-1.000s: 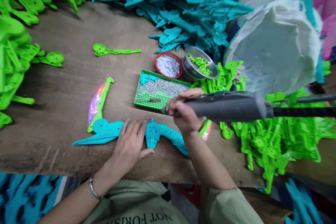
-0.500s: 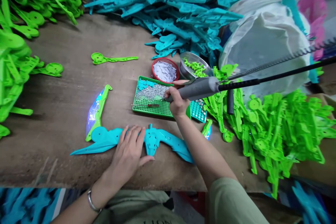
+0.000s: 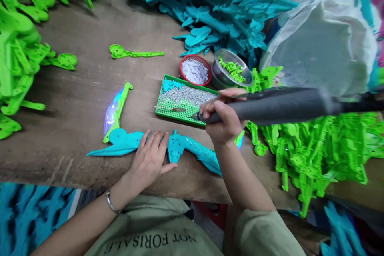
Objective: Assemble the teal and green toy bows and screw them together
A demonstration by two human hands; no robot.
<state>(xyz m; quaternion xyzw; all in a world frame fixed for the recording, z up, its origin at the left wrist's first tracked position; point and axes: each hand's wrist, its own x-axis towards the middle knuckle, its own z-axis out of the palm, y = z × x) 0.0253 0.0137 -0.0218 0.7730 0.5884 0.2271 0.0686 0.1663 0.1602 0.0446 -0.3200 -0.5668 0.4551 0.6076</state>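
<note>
A long blue plastic part [image 3: 192, 147], shaped like a bow, lies near the table's front edge. Spread across its left half is my left hand [image 3: 151, 158], fingers apart and pressing on top. My right hand [image 3: 223, 118] is wrapped round a grey power screwdriver [image 3: 276, 106], whose tip points left over the green tray [image 3: 180, 117] of small screws. Under the blue part's left end sits a green arm with a shiny translucent piece [image 3: 115, 112]. Another green end with a shiny piece [image 3: 240, 139] shows just right of my right wrist.
Behind the tray stand a red basket [image 3: 195, 70] of white pieces and a metal bowl [image 3: 232, 68] of green bits. One green part [image 3: 136, 53] lies further back. Green piles [image 3: 315, 152] flank both sides; a blue pile [image 3: 216, 8] and white sack [image 3: 321, 40] are behind.
My right hand has tilted the screwdriver nearly level and brought it nearer, its tip now showing over the tray. The view has shifted; my left hand stays on the blue part.
</note>
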